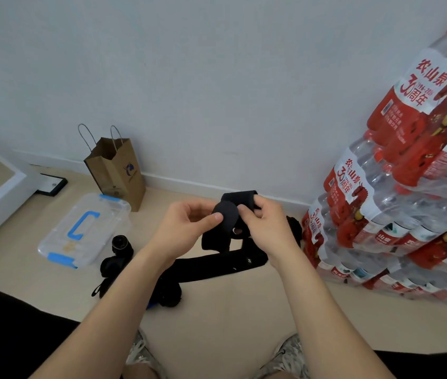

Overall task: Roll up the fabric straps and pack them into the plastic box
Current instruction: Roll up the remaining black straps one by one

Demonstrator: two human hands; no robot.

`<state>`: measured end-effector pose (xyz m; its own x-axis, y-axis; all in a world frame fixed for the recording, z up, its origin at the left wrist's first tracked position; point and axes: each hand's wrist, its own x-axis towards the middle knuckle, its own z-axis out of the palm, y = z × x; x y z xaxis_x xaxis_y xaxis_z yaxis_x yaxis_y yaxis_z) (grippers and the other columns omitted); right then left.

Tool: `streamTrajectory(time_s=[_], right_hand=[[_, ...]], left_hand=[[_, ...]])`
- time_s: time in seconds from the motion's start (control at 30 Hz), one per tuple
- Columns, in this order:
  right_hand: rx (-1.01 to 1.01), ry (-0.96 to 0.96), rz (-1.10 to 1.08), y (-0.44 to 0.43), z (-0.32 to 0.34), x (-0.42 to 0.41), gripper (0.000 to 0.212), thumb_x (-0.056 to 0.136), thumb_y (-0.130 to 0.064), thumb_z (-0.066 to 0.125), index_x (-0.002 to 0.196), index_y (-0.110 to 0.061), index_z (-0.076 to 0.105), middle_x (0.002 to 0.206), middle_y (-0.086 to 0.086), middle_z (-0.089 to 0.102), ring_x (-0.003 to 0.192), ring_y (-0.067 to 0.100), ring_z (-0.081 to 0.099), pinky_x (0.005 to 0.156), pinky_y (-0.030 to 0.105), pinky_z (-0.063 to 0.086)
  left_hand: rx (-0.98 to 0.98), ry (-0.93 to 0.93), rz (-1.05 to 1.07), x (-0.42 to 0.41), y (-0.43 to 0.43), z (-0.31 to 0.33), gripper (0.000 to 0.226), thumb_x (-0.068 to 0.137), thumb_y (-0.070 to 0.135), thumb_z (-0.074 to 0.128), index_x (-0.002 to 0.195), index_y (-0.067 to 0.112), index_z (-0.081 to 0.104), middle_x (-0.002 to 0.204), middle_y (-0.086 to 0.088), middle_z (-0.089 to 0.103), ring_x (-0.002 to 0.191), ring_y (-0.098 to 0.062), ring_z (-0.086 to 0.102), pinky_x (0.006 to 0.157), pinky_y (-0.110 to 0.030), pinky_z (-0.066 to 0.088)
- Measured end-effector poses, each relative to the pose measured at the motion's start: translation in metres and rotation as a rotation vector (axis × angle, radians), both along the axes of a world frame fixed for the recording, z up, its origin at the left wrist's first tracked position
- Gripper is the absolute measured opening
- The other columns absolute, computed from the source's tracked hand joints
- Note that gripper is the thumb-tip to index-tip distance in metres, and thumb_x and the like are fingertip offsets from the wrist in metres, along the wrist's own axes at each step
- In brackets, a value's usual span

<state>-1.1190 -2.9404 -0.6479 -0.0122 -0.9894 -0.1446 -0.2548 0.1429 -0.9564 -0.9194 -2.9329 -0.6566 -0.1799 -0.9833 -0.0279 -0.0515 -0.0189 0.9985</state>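
1. Two hands work one black fabric strap (226,214) in the air above the floor (230,318). Judging by the part-wound coil between them, the rolling step is in hand and packing has not begun for this piece.
2. Left hand (186,228): thumb and fingers (215,218) are clamped on the coiled end. Right hand (264,222): fingers (244,208) are pinched on the flat band just beside the coil.
3. Loose strap hangs down from the hands and trails onto the floor, where more black straps (225,265) lie in a heap.
4. Next, I judge, the coil must be turned further while the band is kept taut and its edges square, or the roll may go loose.
5. Off to the left stands the plastic box (85,231), clear with blue clips, its lid seemingly on; it would need opening first.
6. Soft, matte and wide, the strap looks limp and likely to spring open if released.
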Motion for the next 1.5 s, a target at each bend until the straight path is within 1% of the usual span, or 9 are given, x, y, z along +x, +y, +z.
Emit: streamTrajectory(time_s=[0.5,0.63,0.77,0.9,1.03,1.2,1.27,1.4,1.5], right_hand=[[0.089,-0.387,0.090,-0.002,0.002,0.010,0.036,0.105,-0.011,0.047,0.123,-0.022,0.076,0.118,0.018,0.079,0.115,0.039,0.075,0.104,0.056,0.060],[0.014,-0.294,0.150,0.001,0.000,0.009,0.025,0.107,-0.014,0.061,0.123,-0.022,0.077,0.112,0.005,0.083,0.107,0.024,0.080,0.087,0.036,0.065],[-0.060,-0.047,-0.008,-0.002,-0.007,0.017,0.022,0.107,-0.012,0.061,0.117,-0.022,0.079,0.098,-0.002,0.084,0.096,0.018,0.080,0.092,0.044,0.065],[-0.278,0.327,-0.046,0.005,-0.014,0.031,0.021,0.103,-0.012,0.062,0.083,-0.019,0.066,0.071,-0.006,0.066,0.073,0.003,0.062,0.061,0.013,0.044],[-0.329,0.387,-0.028,0.008,-0.021,0.040,0.041,0.106,-0.020,0.060,0.072,-0.029,0.038,0.064,-0.012,0.048,0.062,0.003,0.048,0.058,0.030,0.025],[-0.110,0.207,-0.001,0.007,-0.017,0.035,0.051,0.099,-0.050,0.071,0.062,-0.020,0.055,0.052,-0.015,0.055,0.051,0.003,0.052,0.052,0.016,0.036],[0.077,0.087,0.140,0.006,-0.014,0.027,0.047,0.102,-0.048,0.068,0.073,-0.011,0.070,0.061,-0.010,0.063,0.058,0.009,0.061,0.061,0.029,0.047],[0.128,0.276,0.245,0.004,-0.010,0.014,0.043,0.110,-0.036,0.056,0.077,-0.010,0.063,0.065,-0.003,0.055,0.058,0.014,0.052,0.059,0.032,0.039],[0.104,0.406,0.242,0.003,-0.011,0.014,0.049,0.111,-0.039,0.055,0.067,-0.019,0.046,0.060,-0.005,0.045,0.056,0.016,0.043,0.056,0.034,0.032]], left_hand=[[0.064,-0.042,0.313,-0.012,-0.001,-0.008,0.014,0.085,0.019,0.092,0.090,0.016,0.080,0.083,-0.007,0.081,0.078,-0.035,0.080,0.076,-0.047,0.066],[0.085,-0.074,0.317,-0.014,0.000,-0.005,0.020,0.087,0.025,0.091,0.091,0.017,0.073,0.077,-0.010,0.081,0.072,-0.034,0.080,0.074,-0.051,0.066],[0.088,-0.103,0.308,-0.022,0.002,-0.001,0.030,0.095,0.028,0.082,0.112,0.013,0.062,0.098,-0.011,0.078,0.085,-0.029,0.078,0.076,-0.054,0.066],[0.149,-0.082,0.258,-0.026,0.002,0.003,0.031,0.105,0.036,0.069,0.103,0.006,0.074,0.081,-0.013,0.079,0.069,-0.024,0.072,0.071,-0.048,0.064],[0.275,0.084,0.297,-0.024,0.003,-0.001,0.028,0.105,0.031,0.070,0.098,0.006,0.082,0.089,-0.014,0.082,0.078,-0.023,0.079,0.064,-0.031,0.064],[0.161,0.074,0.420,-0.024,0.001,-0.010,0.022,0.104,0.029,0.072,0.098,0.012,0.082,0.088,-0.013,0.082,0.079,-0.030,0.079,0.068,-0.039,0.062],[0.185,0.053,0.395,-0.020,0.000,-0.014,0.025,0.102,0.033,0.075,0.090,0.011,0.081,0.085,-0.017,0.081,0.080,-0.041,0.077,0.069,-0.047,0.063],[0.195,-0.150,0.555,-0.016,0.000,-0.016,0.043,0.085,0.045,0.084,0.064,0.017,0.059,0.058,0.000,0.065,0.056,-0.021,0.064,0.060,-0.039,0.056],[-0.049,-0.315,0.563,-0.017,0.002,-0.009,0.009,0.083,0.024,0.072,0.081,0.025,0.063,0.073,0.014,0.063,0.065,-0.001,0.055,0.070,-0.033,0.047]])
